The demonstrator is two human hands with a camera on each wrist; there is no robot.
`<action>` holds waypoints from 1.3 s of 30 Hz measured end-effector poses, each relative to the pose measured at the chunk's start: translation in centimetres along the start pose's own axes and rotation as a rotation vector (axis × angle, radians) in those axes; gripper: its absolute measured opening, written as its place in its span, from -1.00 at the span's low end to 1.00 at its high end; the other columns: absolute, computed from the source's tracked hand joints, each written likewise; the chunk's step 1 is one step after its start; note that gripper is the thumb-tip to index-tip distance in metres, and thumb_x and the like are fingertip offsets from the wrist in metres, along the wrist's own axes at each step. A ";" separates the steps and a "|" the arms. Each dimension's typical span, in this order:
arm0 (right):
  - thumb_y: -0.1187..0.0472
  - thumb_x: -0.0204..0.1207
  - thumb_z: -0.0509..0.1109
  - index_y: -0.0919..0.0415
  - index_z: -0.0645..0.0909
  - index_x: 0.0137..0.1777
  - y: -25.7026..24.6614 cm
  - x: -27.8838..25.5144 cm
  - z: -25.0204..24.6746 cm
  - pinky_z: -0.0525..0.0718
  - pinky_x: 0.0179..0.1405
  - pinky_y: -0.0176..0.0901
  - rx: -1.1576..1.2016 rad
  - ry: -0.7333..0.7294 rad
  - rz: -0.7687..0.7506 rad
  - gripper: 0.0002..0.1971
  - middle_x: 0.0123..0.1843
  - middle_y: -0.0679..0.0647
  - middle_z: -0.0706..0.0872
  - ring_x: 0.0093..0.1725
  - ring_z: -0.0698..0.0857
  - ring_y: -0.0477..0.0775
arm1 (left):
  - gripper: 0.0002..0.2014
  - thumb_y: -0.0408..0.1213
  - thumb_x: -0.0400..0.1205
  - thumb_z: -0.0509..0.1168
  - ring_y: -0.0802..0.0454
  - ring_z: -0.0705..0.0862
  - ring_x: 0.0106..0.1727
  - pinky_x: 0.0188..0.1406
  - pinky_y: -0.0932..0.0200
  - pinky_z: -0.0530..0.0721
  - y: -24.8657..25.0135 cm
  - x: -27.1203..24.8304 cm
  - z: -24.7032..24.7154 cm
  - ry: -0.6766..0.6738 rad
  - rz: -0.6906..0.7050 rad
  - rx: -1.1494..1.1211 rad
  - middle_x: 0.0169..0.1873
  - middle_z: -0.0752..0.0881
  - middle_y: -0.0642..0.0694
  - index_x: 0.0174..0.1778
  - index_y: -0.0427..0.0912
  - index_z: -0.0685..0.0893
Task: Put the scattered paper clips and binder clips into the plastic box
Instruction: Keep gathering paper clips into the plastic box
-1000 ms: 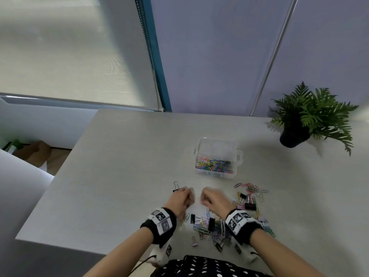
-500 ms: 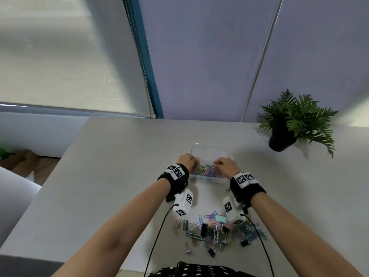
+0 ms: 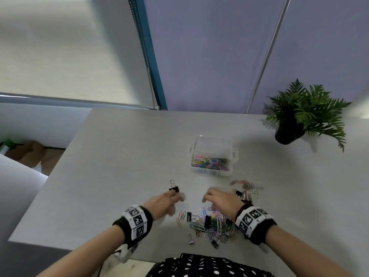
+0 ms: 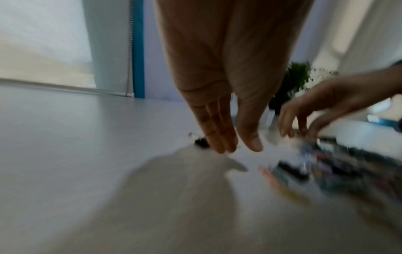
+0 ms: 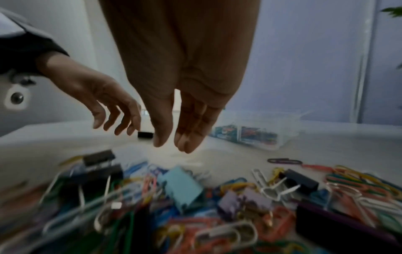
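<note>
A clear plastic box (image 3: pixel 213 154) stands on the table with coloured paper clips heaped in its near half; it also shows as the box (image 5: pixel 259 132) in the right wrist view. A pile of paper clips and binder clips (image 3: pixel 209 222) lies near the table's front edge, and a smaller scatter of clips (image 3: pixel 247 189) lies to its right. A lone black binder clip (image 3: pixel 173 187) sits just beyond my left hand (image 3: pixel 169 200). Both hands hover empty with straight, relaxed fingers: left hand (image 4: pixel 237 146), right hand (image 3: pixel 214 198) over the pile, right hand (image 5: pixel 172 144).
A potted fern (image 3: pixel 299 114) stands at the table's (image 3: pixel 119 156) far right. Blinds and a purple wall close the far side. The table's left edge drops toward the floor.
Both hands have pulled back from the box to the near clip pile, and now hang with fingers spread and empty. The head view has tilted back down.
</note>
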State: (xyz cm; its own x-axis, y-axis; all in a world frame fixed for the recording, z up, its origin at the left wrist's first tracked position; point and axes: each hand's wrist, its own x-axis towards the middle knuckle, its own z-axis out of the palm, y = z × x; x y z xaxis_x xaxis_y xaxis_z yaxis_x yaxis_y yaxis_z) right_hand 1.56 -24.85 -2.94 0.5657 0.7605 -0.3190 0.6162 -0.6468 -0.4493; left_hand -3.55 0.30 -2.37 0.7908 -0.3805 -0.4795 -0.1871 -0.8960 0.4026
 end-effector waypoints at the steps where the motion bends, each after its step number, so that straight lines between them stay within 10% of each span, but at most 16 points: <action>1: 0.43 0.48 0.30 0.10 0.48 0.25 -0.2 0.2 0.3 0.63 0.05 -0.03 -0.036 -0.017 -0.044 -0.62 0.20 0.09 0.51 0.11 0.56 0.12 | -0.51 -0.41 0.58 0.24 -0.03 0.65 0.12 0.07 -0.01 0.72 -0.4 -0.6 0.9 -0.019 0.031 0.096 0.34 0.44 -0.06 0.41 0.02 0.38; 20: 0.36 0.49 0.24 0.31 0.53 -0.06 -1.0 2.0 0.2 0.47 -0.24 0.06 -0.281 -0.133 -0.217 -0.92 -0.04 0.26 0.53 0.04 0.50 0.22 | -0.83 -0.38 0.45 0.39 -0.15 0.61 -0.06 -0.15 0.09 0.56 1.3 2.3 1.5 0.041 0.322 0.116 -0.10 0.64 -0.22 -0.07 -0.26 0.62; 25: 0.42 0.23 0.50 0.23 0.48 -0.32 0.1 1.7 1.2 0.57 -0.55 -0.15 -0.300 -0.059 -0.292 -0.78 -0.35 0.13 0.59 -0.32 0.60 0.15 | -0.85 -0.37 0.40 0.44 -0.11 0.63 -0.09 -0.19 0.25 0.45 1.0 2.0 1.8 0.081 0.315 0.163 -0.14 0.62 -0.20 -0.18 -0.25 0.61; 39: 0.30 0.55 0.22 0.33 0.54 0.01 0.7 0.8 1.2 0.57 0.04 0.10 -0.229 -0.040 -0.201 -0.87 0.01 0.28 0.66 0.03 0.57 0.25 | -0.76 -0.19 0.61 0.25 -0.09 0.53 0.18 0.02 0.14 0.44 2.1 1.6 1.8 0.000 0.114 0.172 0.11 0.56 -0.21 0.07 -0.28 0.51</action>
State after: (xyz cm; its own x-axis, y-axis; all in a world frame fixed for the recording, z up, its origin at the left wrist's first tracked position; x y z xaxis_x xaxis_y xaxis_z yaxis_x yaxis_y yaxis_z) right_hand 1.80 -24.64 -4.55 0.4008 0.8731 -0.2776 0.8234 -0.4761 -0.3086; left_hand -3.73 -2.64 -3.68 0.7590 -0.4816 -0.4381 -0.3719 -0.8731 0.3154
